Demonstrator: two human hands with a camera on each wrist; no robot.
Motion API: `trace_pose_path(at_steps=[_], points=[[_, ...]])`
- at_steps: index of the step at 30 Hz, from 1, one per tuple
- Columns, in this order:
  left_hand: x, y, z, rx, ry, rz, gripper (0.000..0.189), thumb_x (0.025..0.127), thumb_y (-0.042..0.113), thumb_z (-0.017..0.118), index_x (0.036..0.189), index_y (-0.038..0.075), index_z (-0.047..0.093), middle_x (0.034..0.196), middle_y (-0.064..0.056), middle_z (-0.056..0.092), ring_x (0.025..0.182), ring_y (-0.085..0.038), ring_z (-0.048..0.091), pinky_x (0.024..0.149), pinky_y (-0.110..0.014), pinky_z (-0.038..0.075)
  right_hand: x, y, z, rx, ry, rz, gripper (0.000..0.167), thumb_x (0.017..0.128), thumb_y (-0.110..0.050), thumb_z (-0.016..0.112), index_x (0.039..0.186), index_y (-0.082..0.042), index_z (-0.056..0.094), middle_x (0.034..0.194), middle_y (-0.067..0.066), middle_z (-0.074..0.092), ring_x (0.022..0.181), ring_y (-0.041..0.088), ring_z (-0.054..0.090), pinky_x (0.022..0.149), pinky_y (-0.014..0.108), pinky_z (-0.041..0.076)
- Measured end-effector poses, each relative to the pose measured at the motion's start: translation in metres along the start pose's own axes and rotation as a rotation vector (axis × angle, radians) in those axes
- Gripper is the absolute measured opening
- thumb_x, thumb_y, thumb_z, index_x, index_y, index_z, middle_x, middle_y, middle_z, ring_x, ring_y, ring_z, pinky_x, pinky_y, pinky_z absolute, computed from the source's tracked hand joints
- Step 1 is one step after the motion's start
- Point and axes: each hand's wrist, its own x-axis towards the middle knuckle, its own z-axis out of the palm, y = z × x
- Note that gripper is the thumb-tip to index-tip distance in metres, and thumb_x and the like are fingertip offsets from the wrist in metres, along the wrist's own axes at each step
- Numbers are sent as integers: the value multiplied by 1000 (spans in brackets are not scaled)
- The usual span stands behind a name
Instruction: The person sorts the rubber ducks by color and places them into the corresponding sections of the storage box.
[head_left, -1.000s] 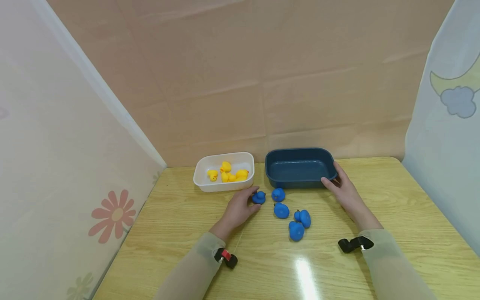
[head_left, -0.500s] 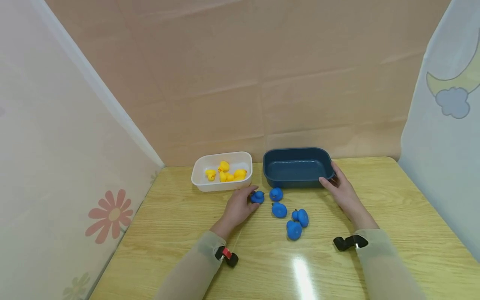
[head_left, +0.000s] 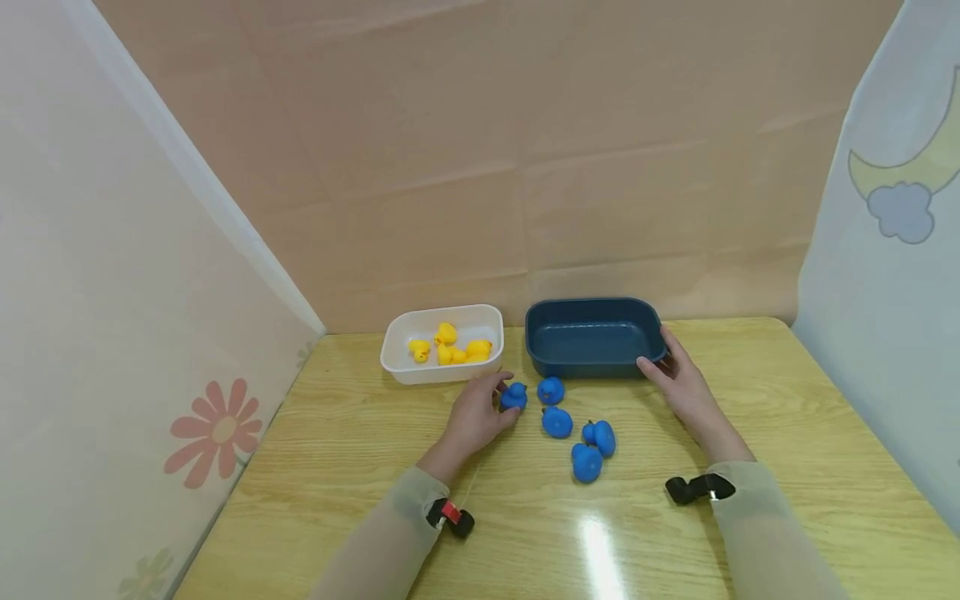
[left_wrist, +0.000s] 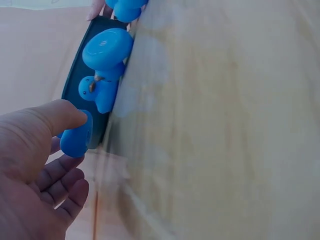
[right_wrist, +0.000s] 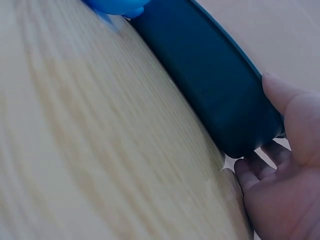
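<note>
Virtually unchanged, work seemingly no further along: one blue toy duck [head_left: 515, 397], left hand [head_left: 474, 413] pinching it; one navy tub [head_left: 588, 368], right hand [head_left: 686, 389] gripping its right end.

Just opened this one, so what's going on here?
A person is handling small toy ducks at a wooden table. Their left hand pinches a blue duck; whether it is off the table is hard to tell. Their right hand holds the right end of a dark blue container, where no ducks show inside. Four more blue ducks lie in front of it, and yellow ducks sit in the white container.
</note>
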Motion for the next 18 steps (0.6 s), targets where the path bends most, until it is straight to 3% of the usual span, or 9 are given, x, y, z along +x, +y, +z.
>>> trace_pose_path(at_steps=[7,18], points=[[1,6,-5,-37,55,5,58,96,21,89,148,9,65,124,-4,70,110,-24,64,96,-39,59,0,2,0,-7,12,-4,95,112,-50,63,179,-29,-2,181,25,13,161,54,26,125,70,29],[11,19,-12,-29,141,47,57,95,19,90,145,7,67,123,-5,73,108,-30,63,91,-39,57,0,0,1,0,8,-8,93,114,-46,63,179,-29,-2,182,24,11,161,54,25,125,71,29]])
